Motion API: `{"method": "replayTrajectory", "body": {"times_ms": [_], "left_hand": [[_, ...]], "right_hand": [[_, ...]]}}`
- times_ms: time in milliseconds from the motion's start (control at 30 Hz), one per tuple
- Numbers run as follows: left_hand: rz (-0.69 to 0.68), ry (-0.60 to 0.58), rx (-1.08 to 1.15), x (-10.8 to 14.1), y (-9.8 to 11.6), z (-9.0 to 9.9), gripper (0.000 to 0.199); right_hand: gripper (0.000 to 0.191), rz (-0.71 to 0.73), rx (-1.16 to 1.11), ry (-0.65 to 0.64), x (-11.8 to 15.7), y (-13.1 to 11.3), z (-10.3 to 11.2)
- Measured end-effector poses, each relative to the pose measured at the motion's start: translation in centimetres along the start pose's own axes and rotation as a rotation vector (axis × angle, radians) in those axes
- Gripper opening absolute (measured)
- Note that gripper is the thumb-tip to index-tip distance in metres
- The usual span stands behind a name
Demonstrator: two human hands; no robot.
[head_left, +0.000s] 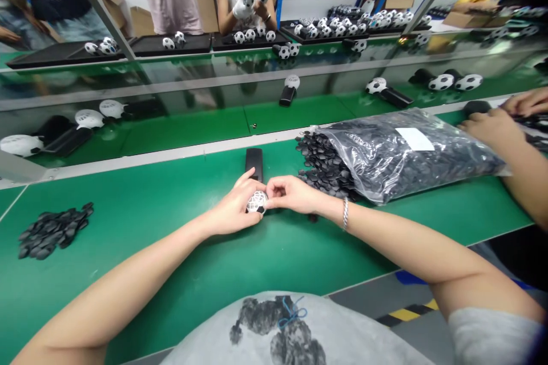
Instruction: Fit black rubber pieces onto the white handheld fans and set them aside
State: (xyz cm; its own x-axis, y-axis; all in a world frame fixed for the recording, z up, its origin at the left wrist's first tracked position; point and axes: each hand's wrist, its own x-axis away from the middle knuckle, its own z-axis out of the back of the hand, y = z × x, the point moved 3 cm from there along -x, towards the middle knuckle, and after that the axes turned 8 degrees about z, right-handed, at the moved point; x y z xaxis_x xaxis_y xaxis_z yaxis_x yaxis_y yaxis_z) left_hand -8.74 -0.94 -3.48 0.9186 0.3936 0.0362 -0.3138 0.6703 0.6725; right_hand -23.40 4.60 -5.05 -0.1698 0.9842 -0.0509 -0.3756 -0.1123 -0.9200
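Observation:
On the green bench lies a toy soccer ball (257,202), white with raised lines and a black patch on its near side. A black handle (254,163) extends from behind it, away from me. My left hand (235,205) is closed around the ball's left side, thumb along the near edge. From the right, my right hand (289,193) touches the ball with thumb and forefinger pinched; whatever is between those fingertips is hidden. Just beyond my right hand, many small black patches (327,165) spill from a clear plastic bag (385,154).
A second pile of black patches (55,231) lies at the left. Beyond the bench's pale ledge, a green conveyor (214,128) carries soccer balls with black handles (292,82). A co-worker's hands (496,125) are at the right edge. Another person (244,3) sits across, behind black trays (171,44).

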Motion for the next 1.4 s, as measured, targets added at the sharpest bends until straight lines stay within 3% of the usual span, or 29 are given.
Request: {"method": "replayTrajectory", "body": {"times_ms": [100,200,267,400,500,700,800,933,1033,1133,1267,1400], "left_hand": [[0.116,0.077,0.002,0.2,-0.5,-0.3,0.047],[0.252,0.163,-0.001,0.5,-1.0,-0.3,0.057],[0.245,0.128,0.024,0.6,-1.1,0.1,0.056],[0.105,0.001,0.087,0.7,-1.3,1.1,0.058],[0.135,-0.005,0.096,0.7,-1.8,1.5,0.06],[0.125,-0.03,0.101,0.6,-2.0,1.5,0.058],[0.139,-0.038,0.111,0.6,-2.1,1.7,0.059],[0.152,-0.03,0.123,0.6,-2.1,1.8,0.061],[0.144,-0.029,0.123,0.7,-2.1,1.7,0.059],[0.125,-0.019,0.127,0.7,-2.1,1.6,0.059],[0.136,0.014,0.126,0.6,-2.1,1.3,0.059],[0.207,0.1,0.153,0.3,-1.7,0.8,0.055]], "right_hand": [[0.015,0.0,0.553,0.096,0.8,0.1,3.5],[0.011,-0.029,1.003,0.032,1.7,0.7,5.4],[0.013,-0.007,1.161,-0.065,2.0,1.0,5.4],[0.013,0.065,1.365,-0.224,1.9,1.0,4.0],[0.012,0.064,1.429,-0.261,1.6,0.8,3.4],[0.011,0.099,1.409,-0.31,1.3,1.0,4.5],[0.015,0.066,1.295,-0.201,1.5,0.7,4.9],[0.017,0.09,0.88,-0.017,1.9,-0.9,3.7],[0.011,0.188,0.621,-0.005,1.6,-2.2,1.9],[0.013,0.34,0.504,-0.056,0.8,-2.9,0.7],[0.022,0.514,0.534,-0.119,0.0,-3.0,0.0],[0.017,0.604,0.589,-0.133,-0.5,-3.3,-0.4]]}}
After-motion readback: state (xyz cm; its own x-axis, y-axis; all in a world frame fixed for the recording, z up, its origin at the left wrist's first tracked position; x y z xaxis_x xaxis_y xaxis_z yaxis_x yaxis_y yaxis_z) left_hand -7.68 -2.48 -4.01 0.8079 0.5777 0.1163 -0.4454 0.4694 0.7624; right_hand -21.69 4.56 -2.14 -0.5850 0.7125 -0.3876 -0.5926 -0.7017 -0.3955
